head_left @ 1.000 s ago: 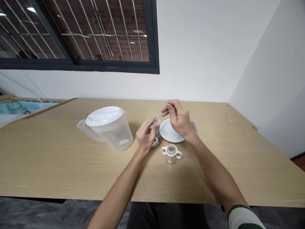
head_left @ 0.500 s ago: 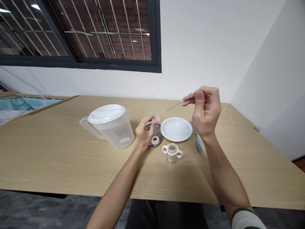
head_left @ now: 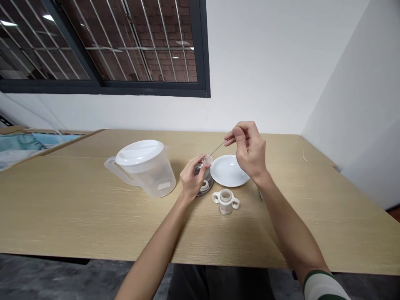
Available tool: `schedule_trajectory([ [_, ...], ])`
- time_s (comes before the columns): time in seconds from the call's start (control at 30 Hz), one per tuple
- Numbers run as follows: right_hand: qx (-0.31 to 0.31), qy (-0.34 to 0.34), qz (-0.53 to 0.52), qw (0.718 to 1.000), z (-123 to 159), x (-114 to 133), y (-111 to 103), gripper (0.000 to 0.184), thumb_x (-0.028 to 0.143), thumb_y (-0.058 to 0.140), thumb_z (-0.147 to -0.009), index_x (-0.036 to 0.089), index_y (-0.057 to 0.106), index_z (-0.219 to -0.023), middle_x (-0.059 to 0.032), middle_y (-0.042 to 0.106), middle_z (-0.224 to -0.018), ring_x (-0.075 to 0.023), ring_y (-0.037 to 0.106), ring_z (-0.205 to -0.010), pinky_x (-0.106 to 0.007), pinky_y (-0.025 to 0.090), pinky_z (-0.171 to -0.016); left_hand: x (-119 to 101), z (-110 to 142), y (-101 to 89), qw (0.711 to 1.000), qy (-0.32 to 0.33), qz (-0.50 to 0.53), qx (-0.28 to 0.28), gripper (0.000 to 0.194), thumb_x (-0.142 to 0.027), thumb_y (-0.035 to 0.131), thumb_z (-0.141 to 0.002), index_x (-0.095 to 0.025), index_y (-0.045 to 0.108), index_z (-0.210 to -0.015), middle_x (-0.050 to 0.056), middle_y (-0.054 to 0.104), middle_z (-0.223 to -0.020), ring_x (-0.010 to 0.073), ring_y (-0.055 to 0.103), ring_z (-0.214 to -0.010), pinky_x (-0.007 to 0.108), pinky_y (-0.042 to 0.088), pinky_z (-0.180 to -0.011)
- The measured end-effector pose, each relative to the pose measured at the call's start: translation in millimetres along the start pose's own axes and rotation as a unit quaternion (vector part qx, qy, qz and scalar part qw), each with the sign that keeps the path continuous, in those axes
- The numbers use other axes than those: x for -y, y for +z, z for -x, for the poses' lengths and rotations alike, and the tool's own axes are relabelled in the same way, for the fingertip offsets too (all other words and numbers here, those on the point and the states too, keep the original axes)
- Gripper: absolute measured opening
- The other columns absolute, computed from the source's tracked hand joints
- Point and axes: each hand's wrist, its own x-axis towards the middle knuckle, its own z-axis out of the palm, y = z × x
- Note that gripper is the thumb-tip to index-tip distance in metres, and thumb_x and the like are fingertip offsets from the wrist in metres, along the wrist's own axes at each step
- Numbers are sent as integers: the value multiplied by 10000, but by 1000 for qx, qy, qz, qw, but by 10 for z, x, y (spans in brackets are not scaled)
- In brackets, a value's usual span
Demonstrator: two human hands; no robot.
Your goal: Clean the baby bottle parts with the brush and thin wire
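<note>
My left hand (head_left: 191, 178) pinches a small translucent round part (head_left: 206, 159), its open side turned up, above a round metal tray (head_left: 210, 184). On that tray lies a white ring (head_left: 204, 186). Between the thumb and fingers of my right hand (head_left: 251, 150) is a thin wire-like rod (head_left: 218, 147). Its lower end reaches the mouth of the translucent part; the tip is too small to make out. A white bowl (head_left: 226, 171) sits below and left of my right hand. Nearer to me stands an open baby bottle (head_left: 225, 205) with two white handles.
Left of my hands stands a translucent lidded jug (head_left: 153, 175). A blue-handled tool (head_left: 261, 194) is mostly hidden behind my right forearm. A thin pale strip (head_left: 304, 156) lies at the far right of the table (head_left: 93, 208). The wall and barred window are behind.
My right hand has moved left and slightly down, bringing the rod's end to the translucent part. My left hand has shifted slightly right. The blue-handled tool is now mostly covered.
</note>
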Motion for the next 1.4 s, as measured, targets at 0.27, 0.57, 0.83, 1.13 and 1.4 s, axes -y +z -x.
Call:
schedule_trajectory([
  [0.27,3,1,3,1000,8,-20,16,261,486,429,-1031,249,514,-965,30,672,-805,-93,689,-677,-225,553,-649,-39,-15,-15,999,31,-9,6,283,-233,696,-890,-179,677,-1168,85,759,-1081,173,723,-895,321,598,-828],
  [0.57,20,2,21,1000,35,-52,62,228,447,439,-1034,246,520,-962,30,673,-794,-96,682,-675,-231,534,-652,-107,-38,-20,999,44,11,5,261,-190,696,-883,-195,710,-1143,74,774,-1057,191,741,-940,320,593,-862],
  [0.83,93,88,1,992,81,-177,178,244,438,439,-1023,235,518,-915,23,674,-780,-113,673,-687,-241,519,-665,-172,7,30,995,-66,67,15,199,-287,687,-890,-197,758,-1052,76,778,-1038,194,736,-919,347,594,-874],
  [1.13,210,30,124,969,298,-496,465,168,233,484,-981,204,603,-866,-59,630,-909,-181,592,-898,-308,477,-834,-188,-27,41,969,-185,156,-43,316,-358,750,-836,-167,746,-1088,97,777,-1041,196,750,-869,347,622,-826],
  [1.4,129,44,72,988,253,-408,390,221,364,411,-1035,229,540,-915,-30,670,-860,-167,637,-831,-303,497,-788,-177,-54,40,966,-183,180,-20,315,-351,770,-822,-170,745,-1079,106,776,-1048,205,752,-908,351,618,-852],
])
